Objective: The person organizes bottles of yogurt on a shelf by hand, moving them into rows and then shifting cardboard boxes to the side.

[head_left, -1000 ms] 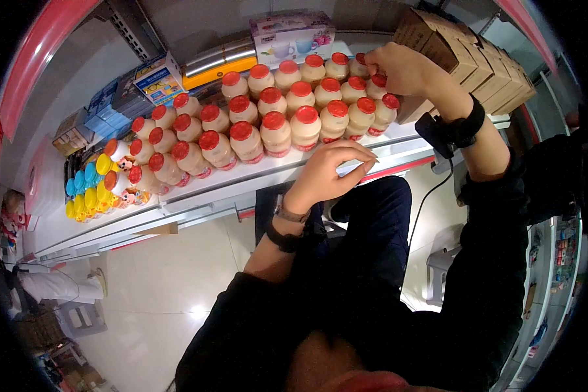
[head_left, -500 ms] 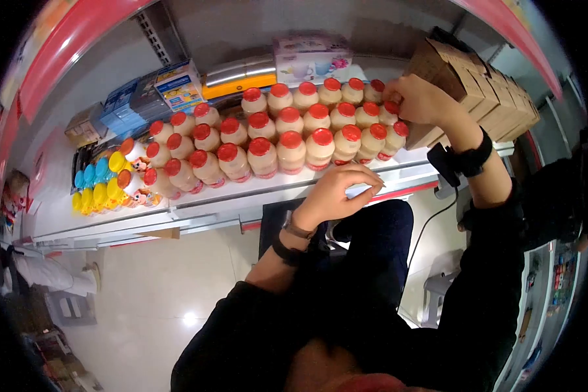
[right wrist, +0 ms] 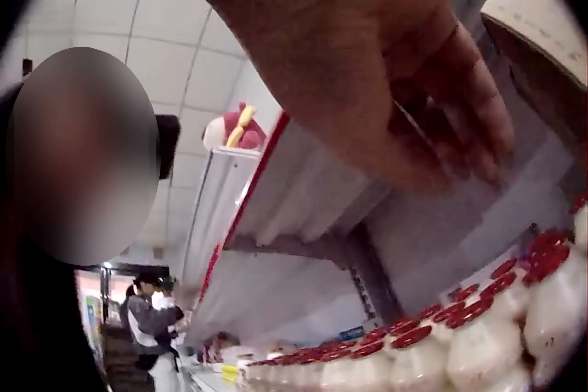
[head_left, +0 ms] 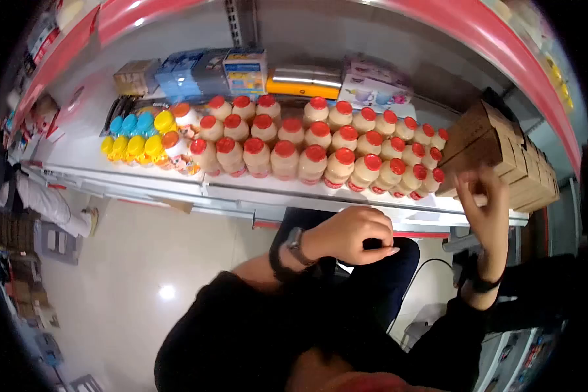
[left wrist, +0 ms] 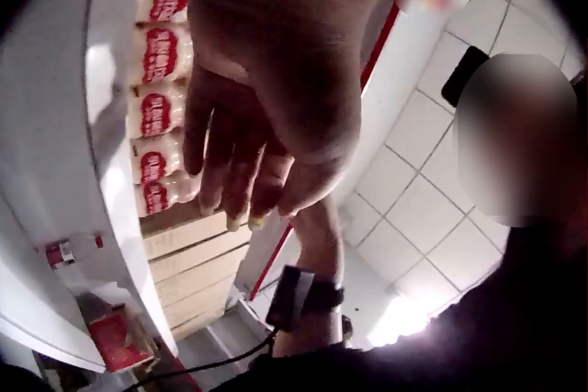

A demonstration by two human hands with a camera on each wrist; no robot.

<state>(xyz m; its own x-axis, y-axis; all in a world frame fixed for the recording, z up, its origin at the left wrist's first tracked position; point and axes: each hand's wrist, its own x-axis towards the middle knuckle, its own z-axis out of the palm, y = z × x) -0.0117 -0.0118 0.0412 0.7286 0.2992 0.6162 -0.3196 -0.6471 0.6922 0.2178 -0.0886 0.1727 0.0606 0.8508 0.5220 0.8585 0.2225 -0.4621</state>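
Observation:
Rows of cream-coloured drink bottles (head_left: 312, 166) with red caps stand on a white shelf (head_left: 242, 189). My right hand (head_left: 483, 202) is raised past the right end of these rows, in front of the brown cardboard boxes (head_left: 480, 140). In the right wrist view that hand's fingers (right wrist: 459, 98) bend loosely above the red caps, with nothing held. My left hand (head_left: 353, 235) hangs in front of the shelf edge, below the bottles. The left wrist view shows its fingers (left wrist: 243, 162) relaxed and bare, beside the bottles' red labels.
Small bottles with yellow caps (head_left: 136, 150) and blue caps (head_left: 130, 124) stand at the shelf's left. Behind the rows are blue boxes (head_left: 196, 72), an orange box (head_left: 304, 88) and a mug-printed box (head_left: 375, 88). Red edging (head_left: 477, 32) arches overhead.
My right hand has left the bottles at the back right and come forward beside the cardboard boxes. The head view has turned, shifting the shelf. My left hand stays loosely bent before the shelf.

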